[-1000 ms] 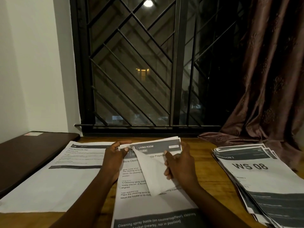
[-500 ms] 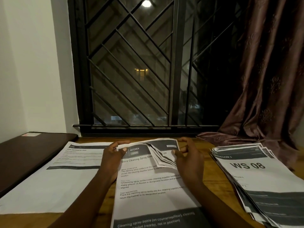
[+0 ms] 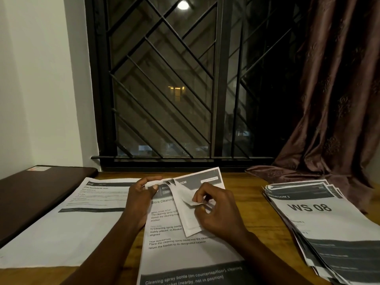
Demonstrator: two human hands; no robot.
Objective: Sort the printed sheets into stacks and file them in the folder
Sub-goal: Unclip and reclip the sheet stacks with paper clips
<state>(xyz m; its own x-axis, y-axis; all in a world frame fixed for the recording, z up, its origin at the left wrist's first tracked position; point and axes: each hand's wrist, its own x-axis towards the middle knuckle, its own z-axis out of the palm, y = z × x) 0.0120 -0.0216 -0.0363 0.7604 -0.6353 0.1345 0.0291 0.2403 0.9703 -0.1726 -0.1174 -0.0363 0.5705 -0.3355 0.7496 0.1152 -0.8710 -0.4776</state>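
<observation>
On the desk (image 3: 257,219), a sheet (image 3: 186,214) pinched by the right hand (image 3: 218,212) has been peeled further back. The stack (image 3: 185,254), lengthwise toward the window (image 3: 164,79), is pinched by the left hand (image 3: 139,202).

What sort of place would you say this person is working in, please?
Probably a home room at night: a wooden table against a dark barred window, a brown curtain pooling on it, and stacks of printed sheets.
</observation>
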